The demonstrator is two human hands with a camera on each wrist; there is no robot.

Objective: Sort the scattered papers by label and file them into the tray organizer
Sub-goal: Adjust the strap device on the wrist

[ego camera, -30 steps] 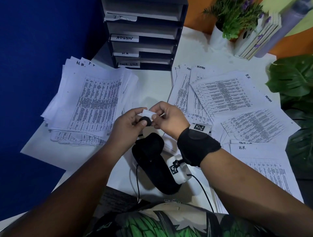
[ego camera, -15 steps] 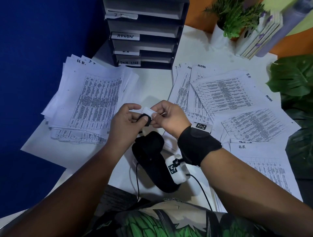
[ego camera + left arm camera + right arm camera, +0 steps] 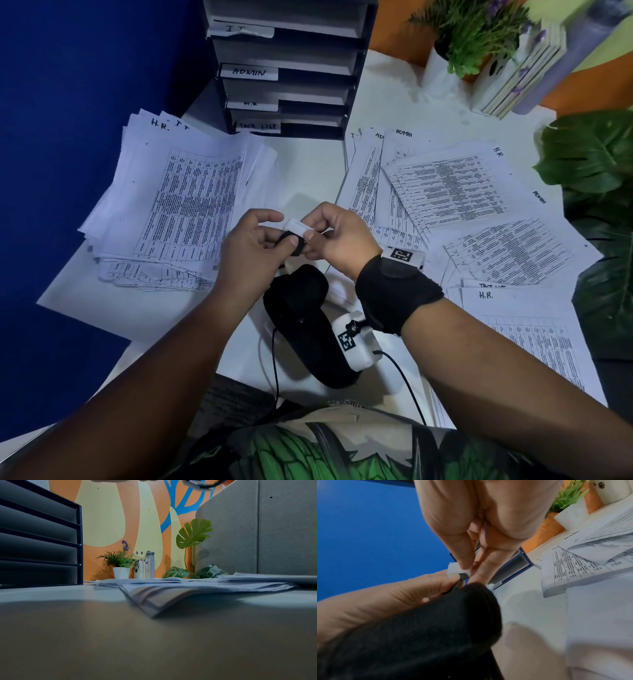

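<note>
Both hands meet above the middle of the white desk. My left hand pinches the end of a black strap, and my right hand pinches a small white tab joined to it. In the right wrist view the thumb presses the white tab over the strap. A thick paper stack lies at the left, and loose labelled papers spread at the right. The dark tray organizer stands at the back with labels I.T., ADMIN, H.R. and TASK LIST.
A black wrist band with a white camera block and cable lies on the desk under my hands. A potted plant, books and large leaves stand at the back right. A blue panel borders the left.
The hands stay together over the band, shifting slightly. My left forefinger has lifted off the strap while the thumb stays on it.
</note>
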